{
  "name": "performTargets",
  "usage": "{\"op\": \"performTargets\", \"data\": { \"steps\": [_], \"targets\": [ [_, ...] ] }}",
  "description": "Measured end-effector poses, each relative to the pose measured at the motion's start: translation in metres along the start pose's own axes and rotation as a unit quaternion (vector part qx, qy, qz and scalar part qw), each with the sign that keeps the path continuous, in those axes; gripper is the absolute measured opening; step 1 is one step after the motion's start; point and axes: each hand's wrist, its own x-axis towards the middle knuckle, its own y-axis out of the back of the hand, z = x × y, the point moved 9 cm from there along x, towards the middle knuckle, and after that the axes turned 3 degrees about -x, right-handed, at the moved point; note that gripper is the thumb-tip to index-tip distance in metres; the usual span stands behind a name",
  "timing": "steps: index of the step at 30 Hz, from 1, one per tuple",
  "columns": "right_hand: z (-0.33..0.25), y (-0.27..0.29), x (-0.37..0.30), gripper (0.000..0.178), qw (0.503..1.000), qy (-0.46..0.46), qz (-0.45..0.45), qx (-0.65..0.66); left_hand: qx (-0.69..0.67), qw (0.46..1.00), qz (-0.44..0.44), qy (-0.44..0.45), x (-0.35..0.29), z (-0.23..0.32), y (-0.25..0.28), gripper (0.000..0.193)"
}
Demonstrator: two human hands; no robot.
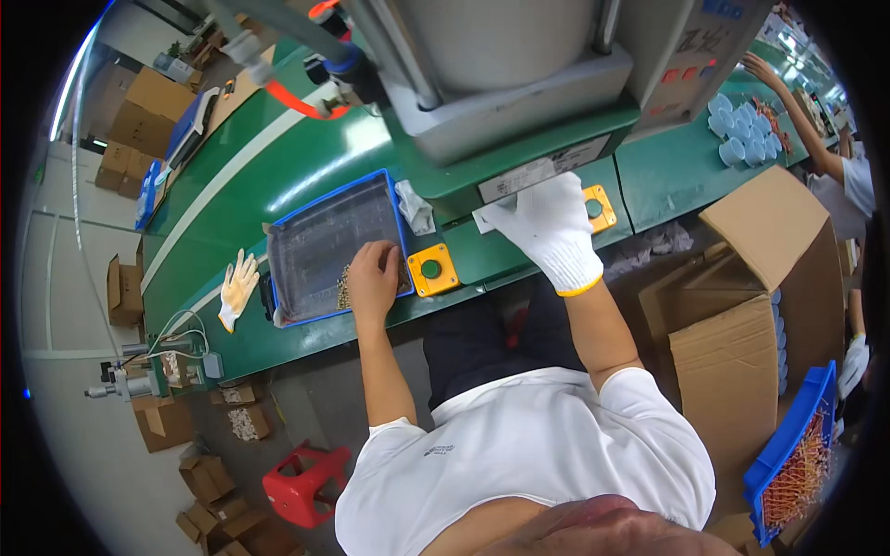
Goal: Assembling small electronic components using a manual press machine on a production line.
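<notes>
Among small brass-coloured pieces (pixel 344 293), near right in shallow, blue-rimmed rectangular tray (pixel 324 243), curling bare left hand (pixel 375 280); cannot tell whether gripping any. Extending white-knit-gloved right hand (pixel 549 224) to lower front of green-and-grey metal press (pixel 514 120); cannot tell whether closed.

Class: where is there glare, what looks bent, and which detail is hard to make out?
In the head view, glare streaks the green worktable beyond the blue tray; there too, the white stripe bows and the corners go black; also in that view, pieces beside the left hand are too small to identify.
</notes>
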Motion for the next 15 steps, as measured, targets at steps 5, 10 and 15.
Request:
{"op": "performTargets", "data": {
  "steps": [5,10,15],
  "targets": [
    [0.043,0.025,-0.038,0.028,0.91,0.197,0.345,0.114,-0.154,0.967,0.136,-0.148,-0.023,0.057,-0.004,0.01],
    [0.13,-0.015,-0.075,0.026,0.879,0.197,0.432,0.033,-0.128,0.933,0.213,-0.261,-0.059,0.077,-0.025,0.011],
    [0.149,-0.021,-0.073,0.019,0.861,0.235,0.442,0.092,-0.113,0.914,0.279,-0.271,-0.063,0.076,-0.021,0.008]
  ]
}}
